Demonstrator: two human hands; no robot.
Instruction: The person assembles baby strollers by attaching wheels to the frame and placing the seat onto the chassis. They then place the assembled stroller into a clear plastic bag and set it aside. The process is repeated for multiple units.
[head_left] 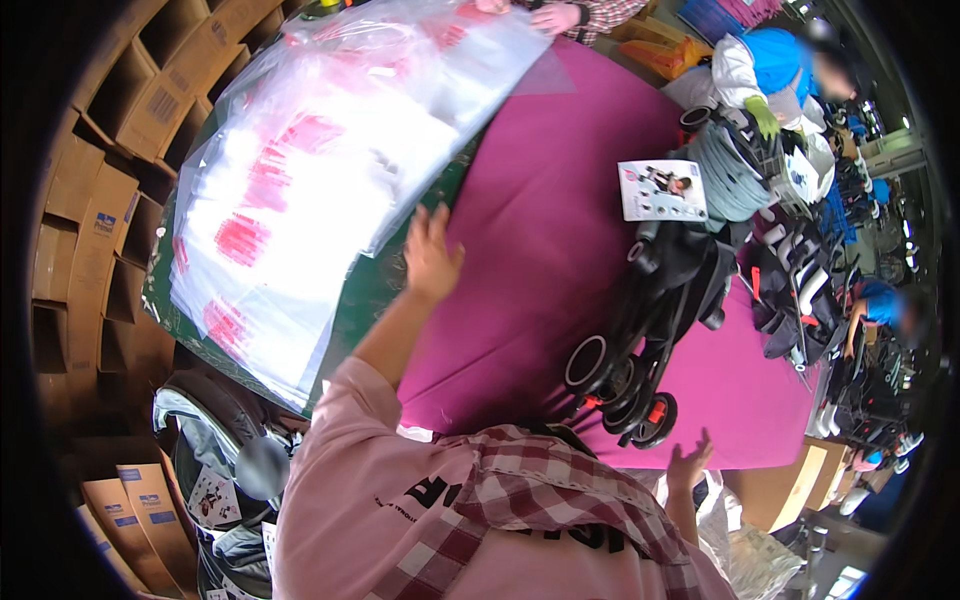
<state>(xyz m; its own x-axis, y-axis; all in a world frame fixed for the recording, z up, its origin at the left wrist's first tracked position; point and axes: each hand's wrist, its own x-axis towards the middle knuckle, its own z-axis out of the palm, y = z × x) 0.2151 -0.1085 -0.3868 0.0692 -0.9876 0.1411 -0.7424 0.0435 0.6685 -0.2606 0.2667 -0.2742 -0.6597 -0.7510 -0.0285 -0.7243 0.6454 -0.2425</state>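
My left hand point(432, 255) is open with its fingers spread, over the line where the magenta cloth point(520, 200) meets the dark green tabletop point(372, 285). Just left of it lies a stack of clear plastic bags point(375, 190) with red print. My right hand point(690, 462) hangs at the near edge of the magenta cloth, empty, its fingers apart. Closest to that hand is a folded black stroller point(650, 320), its wheels toward me. A printed card point(662, 191) with a picture lies at the stroller's far end.
Open cardboard boxes point(105, 230) are stacked along the left. Another person's hands point(555, 17) touch the far end of the bags. A person with a green glove point(762, 117) works beside grey stroller fabric point(722, 170). More strollers point(800, 285) stand at right; another point(215, 440) is at lower left.
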